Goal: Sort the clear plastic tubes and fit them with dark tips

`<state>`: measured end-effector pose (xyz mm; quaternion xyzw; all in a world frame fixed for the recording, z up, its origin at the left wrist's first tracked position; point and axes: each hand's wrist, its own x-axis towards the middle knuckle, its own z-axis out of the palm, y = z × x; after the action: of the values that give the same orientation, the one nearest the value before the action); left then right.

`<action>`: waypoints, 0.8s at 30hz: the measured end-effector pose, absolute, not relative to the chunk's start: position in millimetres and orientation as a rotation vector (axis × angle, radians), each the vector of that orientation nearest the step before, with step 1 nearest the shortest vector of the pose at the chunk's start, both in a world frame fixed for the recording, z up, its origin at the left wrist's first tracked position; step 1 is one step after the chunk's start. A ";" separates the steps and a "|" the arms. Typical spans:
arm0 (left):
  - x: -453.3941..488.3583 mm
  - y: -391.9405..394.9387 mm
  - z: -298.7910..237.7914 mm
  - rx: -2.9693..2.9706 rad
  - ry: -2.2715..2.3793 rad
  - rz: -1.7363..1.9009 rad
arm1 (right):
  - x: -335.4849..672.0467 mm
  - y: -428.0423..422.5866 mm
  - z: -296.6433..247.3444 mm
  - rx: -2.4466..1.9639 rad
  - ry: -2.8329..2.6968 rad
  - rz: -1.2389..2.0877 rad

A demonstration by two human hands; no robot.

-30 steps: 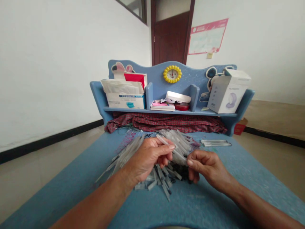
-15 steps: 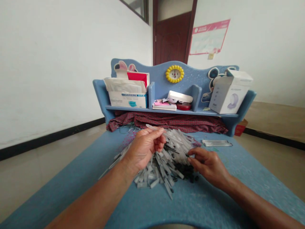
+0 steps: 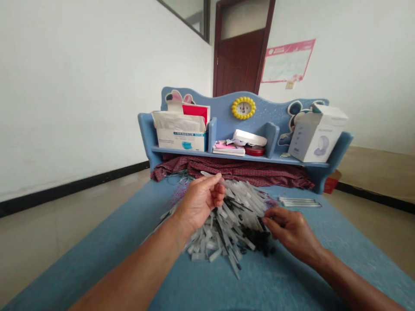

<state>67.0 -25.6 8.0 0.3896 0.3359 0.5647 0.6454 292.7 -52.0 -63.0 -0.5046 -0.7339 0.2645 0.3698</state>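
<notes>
My left hand [image 3: 202,198] is closed in a pinch around a frosted, see-through pen barrel [image 3: 205,174], whose far end sticks out past the thumb. Below and beyond it spreads a heap of similar translucent pen barrels [image 3: 248,196], with a few thin dark rods among them. On the heap's right edge, my right hand [image 3: 288,226] has thumb and forefinger pressed together beside a cluster of small black plugs [image 3: 259,239]. Whatever sits between those fingertips is too small and dark to make out.
Several longer clear tubes [image 3: 300,202] lie side by side at the right. Behind the heap, a red checked cloth [image 3: 240,170] is tucked under a blue shelf [image 3: 194,152] carrying a mask box [image 3: 181,136], a red round tin [image 3: 254,150] and a white carton [image 3: 313,136].
The whole view has shifted, so everything sits slightly lower and further right. Both hands keep nearly the same pose, and the pen barrel stays in my left hand.
</notes>
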 end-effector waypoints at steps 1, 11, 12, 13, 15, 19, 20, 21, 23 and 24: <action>64.8 -23.2 8.2 0.856 0.774 1.300 | 294.8 -52.1 -60.7 -1.280 -1.829 0.767; 51.5 -10.0 6.3 0.651 0.839 1.410 | 303.8 -60.5 -42.8 -1.116 -1.606 0.969; 51.6 -10.1 6.4 0.642 0.844 1.420 | 303.9 -61.1 -43.0 -1.109 -1.605 0.970; 51.7 -10.3 6.4 0.638 0.847 1.425 | 304.0 -61.5 -43.1 -1.103 -1.607 0.975; 52.0 -10.4 6.2 0.638 0.851 1.432 | 303.8 -62.3 -43.2 -1.099 -1.613 0.991; 51.8 -9.4 5.1 0.634 0.851 1.444 | 303.2 -63.7 -42.7 -1.103 -1.620 1.011; 51.5 -8.9 4.7 0.630 0.851 1.448 | 303.1 -63.8 -42.7 -1.102 -1.617 1.015; 51.3 -8.4 4.2 0.627 0.850 1.450 | 303.1 -63.8 -42.9 -1.099 -1.611 1.014; 51.0 -7.5 3.5 0.625 0.849 1.452 | 303.0 -63.4 -43.4 -1.097 -1.604 1.017; 51.1 -7.2 3.2 0.629 0.849 1.447 | 302.9 -63.1 -43.7 -1.098 -1.604 1.019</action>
<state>51.1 -7.2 3.2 0.2740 0.3698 0.6305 0.6250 302.9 -63.1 -43.7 -0.4454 -0.6505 0.4131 0.4558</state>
